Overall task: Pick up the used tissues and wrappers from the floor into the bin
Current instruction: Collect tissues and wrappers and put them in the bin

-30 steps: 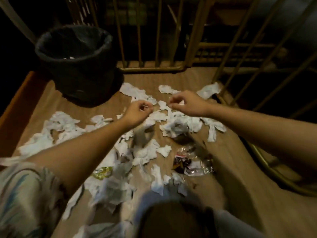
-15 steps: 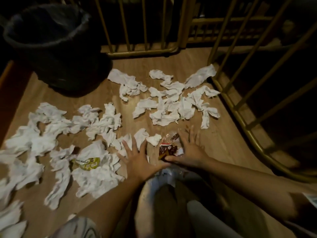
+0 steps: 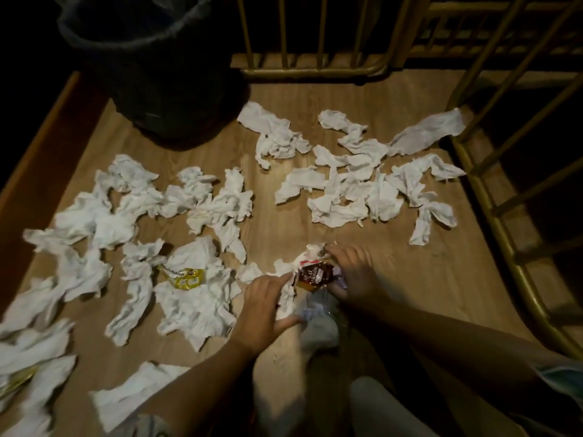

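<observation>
Fingers of the left hand [image 3: 268, 305] and right hand [image 3: 353, 272] curl around the brown wrapper [image 3: 314, 275], its length running left-right.

One head-worn view looks steeply down, close over the floor [image 3: 284, 99].

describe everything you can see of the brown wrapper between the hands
The brown wrapper is a crumpled, glossy packet, dark reddish brown with pale lettering too blurred to read and a red and white strip along its upper edge. It lies on the wooden floor, close in front of the person. The left hand meets it from the left, over a white tissue, and the right hand from the right. Clear plastic shows beside it.
</observation>
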